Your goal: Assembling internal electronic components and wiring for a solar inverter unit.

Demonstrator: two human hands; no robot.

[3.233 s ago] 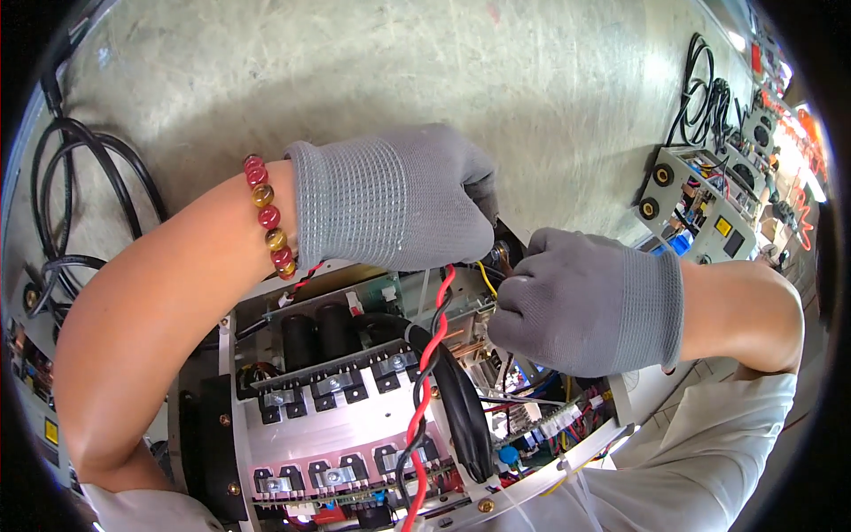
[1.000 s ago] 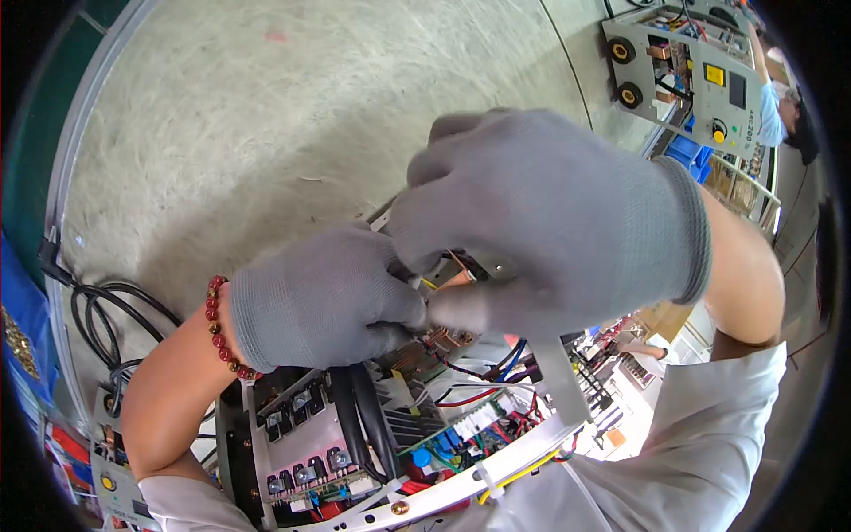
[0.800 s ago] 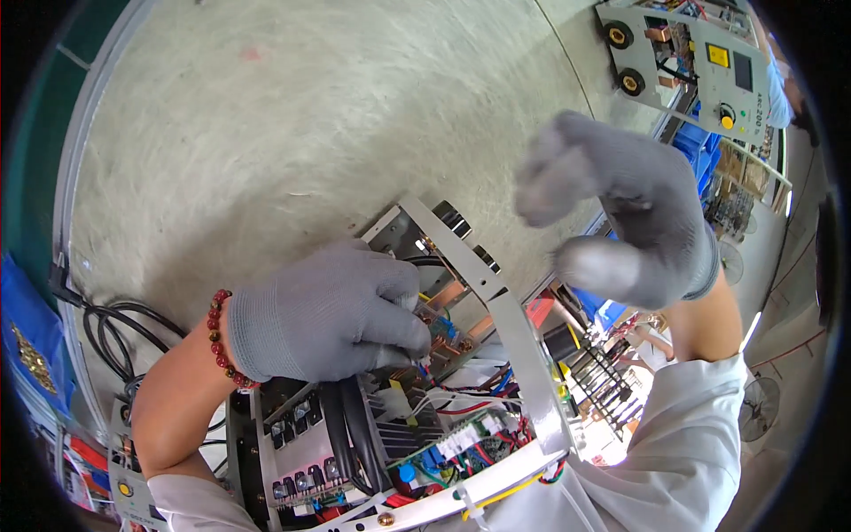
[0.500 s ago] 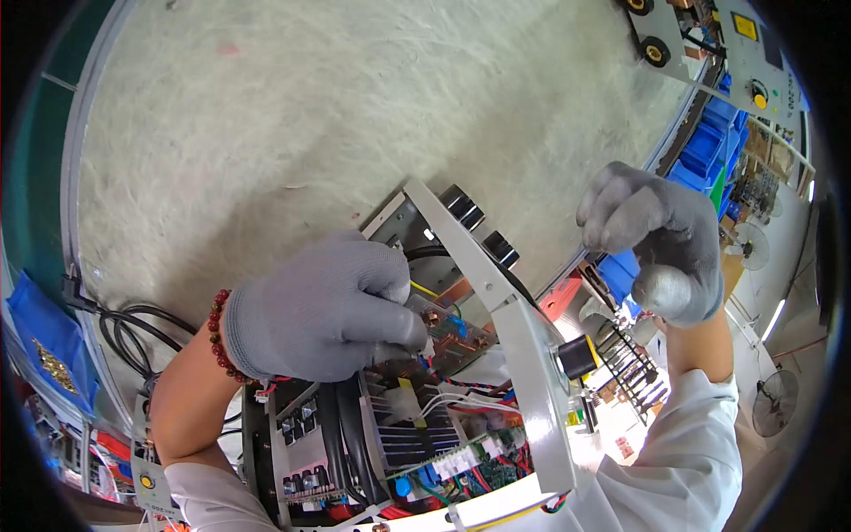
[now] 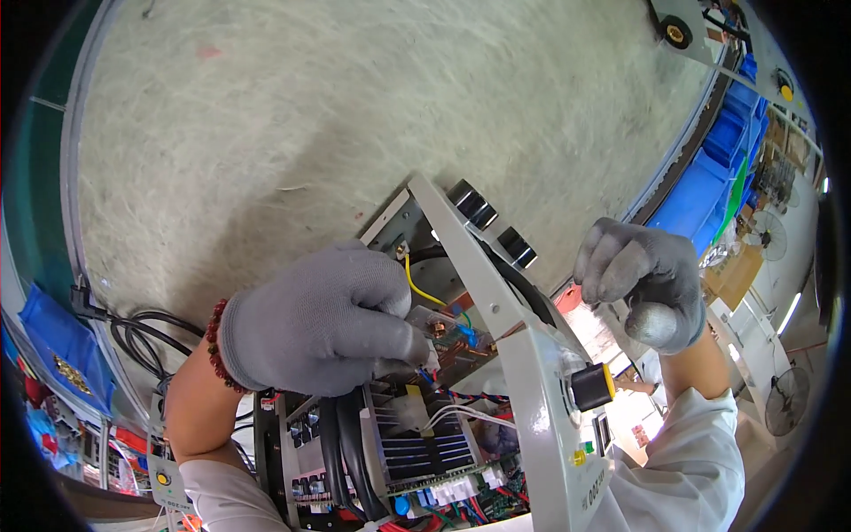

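Note:
An opened electrical machine with a light-grey metal front panel (image 5: pixel 551 417) sits tilted before me. Inside it are black cables (image 5: pixel 339 448), circuit boards, a finned heat sink (image 5: pixel 418 454) and a yellow wire (image 5: pixel 422 285). My left hand (image 5: pixel 324 324), in a grey glove, reaches over the open housing. Its thumb and fingers are pinched together beside a clear plate (image 5: pixel 454 335) with copper parts; what they hold is hidden. My right hand (image 5: pixel 645 282), gloved too, hangs in the air right of the panel. Its fingers are curled in, and I cannot see whether anything small is inside.
Black sockets (image 5: pixel 472 204) and a black knob (image 5: pixel 592 387) stick out of the panel. A coiled black cord (image 5: pixel 133 332) and a blue bin of small brass-coloured parts (image 5: pixel 66 350) are at left. Blue bins (image 5: pixel 691 199) and another grey machine (image 5: pixel 771 66) stand at right.
My right hand is lower in the picture, its fingers still curled. The view has shifted a little, showing more of the panel's front. My left hand stays pinched at the same spot inside the machine.

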